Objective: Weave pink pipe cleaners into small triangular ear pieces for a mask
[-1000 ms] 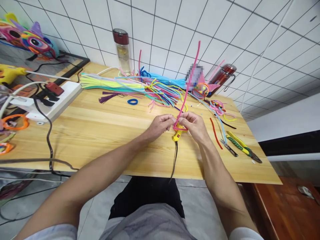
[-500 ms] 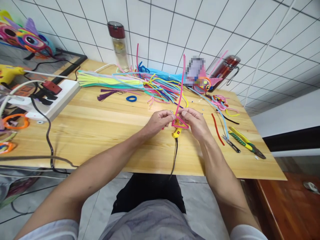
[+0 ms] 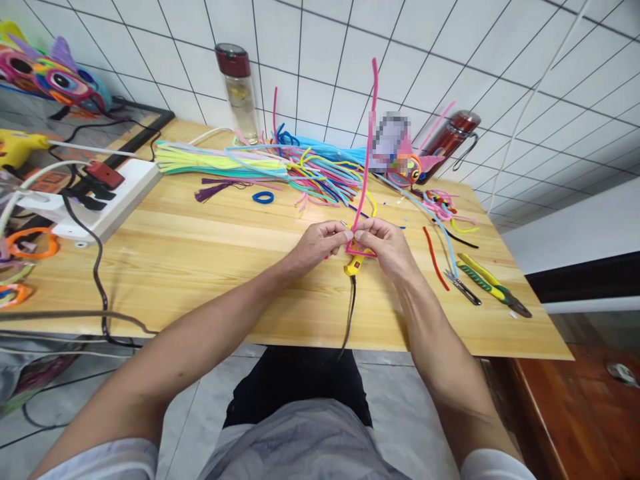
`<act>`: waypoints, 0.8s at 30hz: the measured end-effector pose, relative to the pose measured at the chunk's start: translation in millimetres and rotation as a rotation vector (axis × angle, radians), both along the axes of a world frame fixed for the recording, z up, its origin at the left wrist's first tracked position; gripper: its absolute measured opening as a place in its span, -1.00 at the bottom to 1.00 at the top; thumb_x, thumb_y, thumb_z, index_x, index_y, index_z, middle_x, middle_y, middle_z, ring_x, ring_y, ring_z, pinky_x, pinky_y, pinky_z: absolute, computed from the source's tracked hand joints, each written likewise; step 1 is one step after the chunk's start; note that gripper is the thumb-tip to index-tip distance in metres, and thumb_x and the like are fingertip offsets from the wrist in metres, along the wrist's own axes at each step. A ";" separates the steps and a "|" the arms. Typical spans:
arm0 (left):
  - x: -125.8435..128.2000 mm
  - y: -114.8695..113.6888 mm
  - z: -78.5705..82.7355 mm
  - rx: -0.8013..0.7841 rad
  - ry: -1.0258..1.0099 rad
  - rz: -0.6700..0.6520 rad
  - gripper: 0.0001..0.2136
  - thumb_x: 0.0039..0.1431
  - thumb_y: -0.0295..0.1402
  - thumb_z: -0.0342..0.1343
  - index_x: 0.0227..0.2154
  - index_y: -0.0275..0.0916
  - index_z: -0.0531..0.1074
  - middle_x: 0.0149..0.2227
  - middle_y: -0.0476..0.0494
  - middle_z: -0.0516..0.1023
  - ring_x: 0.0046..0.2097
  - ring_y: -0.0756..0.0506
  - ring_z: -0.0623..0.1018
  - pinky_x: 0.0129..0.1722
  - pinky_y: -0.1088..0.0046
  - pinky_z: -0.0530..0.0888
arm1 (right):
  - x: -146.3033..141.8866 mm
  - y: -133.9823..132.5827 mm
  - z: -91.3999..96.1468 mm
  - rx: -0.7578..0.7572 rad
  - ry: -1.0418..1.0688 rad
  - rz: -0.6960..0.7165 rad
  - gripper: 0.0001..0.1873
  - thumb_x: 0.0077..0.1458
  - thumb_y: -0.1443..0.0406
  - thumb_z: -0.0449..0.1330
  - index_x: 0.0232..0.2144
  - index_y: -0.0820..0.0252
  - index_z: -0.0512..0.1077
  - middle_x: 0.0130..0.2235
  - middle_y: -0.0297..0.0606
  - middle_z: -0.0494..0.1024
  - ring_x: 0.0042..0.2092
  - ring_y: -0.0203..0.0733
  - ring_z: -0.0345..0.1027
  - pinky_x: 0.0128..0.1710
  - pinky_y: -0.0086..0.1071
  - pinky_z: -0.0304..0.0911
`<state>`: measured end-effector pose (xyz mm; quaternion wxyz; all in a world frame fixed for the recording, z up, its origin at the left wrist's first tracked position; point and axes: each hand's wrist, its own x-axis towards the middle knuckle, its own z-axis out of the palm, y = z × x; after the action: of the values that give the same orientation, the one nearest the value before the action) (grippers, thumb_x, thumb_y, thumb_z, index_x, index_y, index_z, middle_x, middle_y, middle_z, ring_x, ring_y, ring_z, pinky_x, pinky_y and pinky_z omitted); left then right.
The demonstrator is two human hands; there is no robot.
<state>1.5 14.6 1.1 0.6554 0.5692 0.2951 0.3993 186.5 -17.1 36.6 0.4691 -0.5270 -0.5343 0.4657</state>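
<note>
A pink pipe cleaner [image 3: 367, 160] rises upright from between my fingertips, and its lower part is bent into an angular loop. My left hand [image 3: 323, 241] pinches it at the bend from the left. From the right, my right hand [image 3: 386, 241] closes finger and thumb on the same spot, hiding part of the loop. Just below the fingers lies a yellow glue gun [image 3: 353, 265] with a red switch, its black cord running off the table's front edge. The fingers partly cover the tool's upper end.
Bundles of coloured pipe cleaners [image 3: 225, 162] lie at the back, near a glass bottle [image 3: 239, 100] and a red flask [image 3: 450, 140]. Pliers [image 3: 493, 283] and thread snips [image 3: 465, 290] rest at the right. A power strip [image 3: 113, 200] with cables occupies the left.
The upright pink stem now reaches higher. My right hand's fingertips have come in against the left ones at the bend, covering more of the loop.
</note>
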 end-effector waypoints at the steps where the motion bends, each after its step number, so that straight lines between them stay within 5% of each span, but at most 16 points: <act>1: 0.0 0.3 0.1 -0.008 -0.006 -0.007 -0.67 0.17 -0.07 0.31 -0.44 -0.23 0.46 -0.57 0.06 0.36 -0.53 0.07 0.28 -0.49 0.50 0.20 | 0.2 -0.1 0.1 0.000 -0.002 -0.002 -0.67 -0.12 0.06 0.52 -0.39 0.09 0.56 -0.45 -0.36 0.60 -0.44 -0.25 0.39 -0.35 -0.32 0.37; 24: 0.4 0.4 1.1 -0.022 0.016 0.035 -0.84 0.05 -0.24 0.27 -0.42 -0.24 0.51 -0.61 0.11 0.34 -0.57 0.08 0.27 -0.52 0.53 0.20 | -0.8 0.9 -5.9 0.052 0.021 0.029 -0.75 -0.10 0.18 0.48 -0.36 0.11 0.58 -0.35 -0.35 0.67 -0.35 -0.26 0.51 -0.24 -0.34 0.48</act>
<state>2.0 15.0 2.1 0.6519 0.5601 0.3147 0.4027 185.7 -16.2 30.8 0.4817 -0.5018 -0.5486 0.4638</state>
